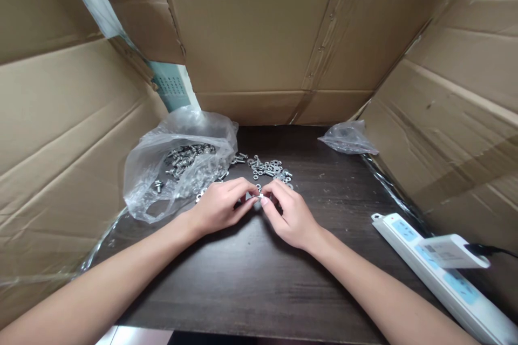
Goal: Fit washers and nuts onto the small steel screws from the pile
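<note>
My left hand (222,206) and my right hand (289,213) meet fingertip to fingertip over the dark wooden table (251,275). Both pinch a small metal fastener (260,195) between thumbs and forefingers; whether it is a bolt, a nut or both I cannot make out. Just beyond the fingers lies a loose heap of several nuts, washers and bolts (270,168). To the left a clear plastic bag (178,164) holds many more bolts.
Cardboard walls stand on the left (60,135), at the back (263,38) and on the right (453,118). A small crumpled plastic bag (348,138) lies at the back right. A white power strip (441,272) with a plugged-in adapter lies along the right front.
</note>
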Demonstrator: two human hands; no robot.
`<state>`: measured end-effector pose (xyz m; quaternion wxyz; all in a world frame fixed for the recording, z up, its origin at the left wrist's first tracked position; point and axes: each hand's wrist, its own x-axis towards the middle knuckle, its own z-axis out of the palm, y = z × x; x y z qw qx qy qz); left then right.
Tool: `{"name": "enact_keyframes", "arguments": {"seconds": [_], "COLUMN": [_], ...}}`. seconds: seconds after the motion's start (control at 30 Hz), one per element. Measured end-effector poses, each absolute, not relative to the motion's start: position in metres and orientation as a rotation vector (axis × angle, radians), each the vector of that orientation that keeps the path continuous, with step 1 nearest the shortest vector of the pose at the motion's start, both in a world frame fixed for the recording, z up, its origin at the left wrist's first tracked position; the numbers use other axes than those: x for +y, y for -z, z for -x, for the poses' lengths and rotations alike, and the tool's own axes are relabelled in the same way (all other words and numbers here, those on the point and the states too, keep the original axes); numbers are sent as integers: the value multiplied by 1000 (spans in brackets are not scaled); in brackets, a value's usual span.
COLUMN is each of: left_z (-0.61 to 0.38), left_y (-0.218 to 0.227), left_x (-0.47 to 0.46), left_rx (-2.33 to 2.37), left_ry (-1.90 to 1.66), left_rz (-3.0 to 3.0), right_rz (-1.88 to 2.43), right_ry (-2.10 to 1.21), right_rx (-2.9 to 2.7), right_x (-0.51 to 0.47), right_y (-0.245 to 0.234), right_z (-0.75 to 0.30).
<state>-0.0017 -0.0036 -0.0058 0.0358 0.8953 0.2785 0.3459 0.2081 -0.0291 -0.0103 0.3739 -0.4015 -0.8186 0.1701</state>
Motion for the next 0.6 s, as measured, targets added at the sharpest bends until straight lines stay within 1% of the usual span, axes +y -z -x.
{"name": "enact_keyframes", "arguments": {"seconds": [0.6], "left_z": [1], "left_y": [7], "left_x": [-4], "left_rx": [875], "left_ry": [-1099], "left_rz": [-2718], "right_rz": [1035], "right_ry": [-389], "right_rx": [-2091], "right_x": [-29], "right_y": [10], "right_z": [-208]}}
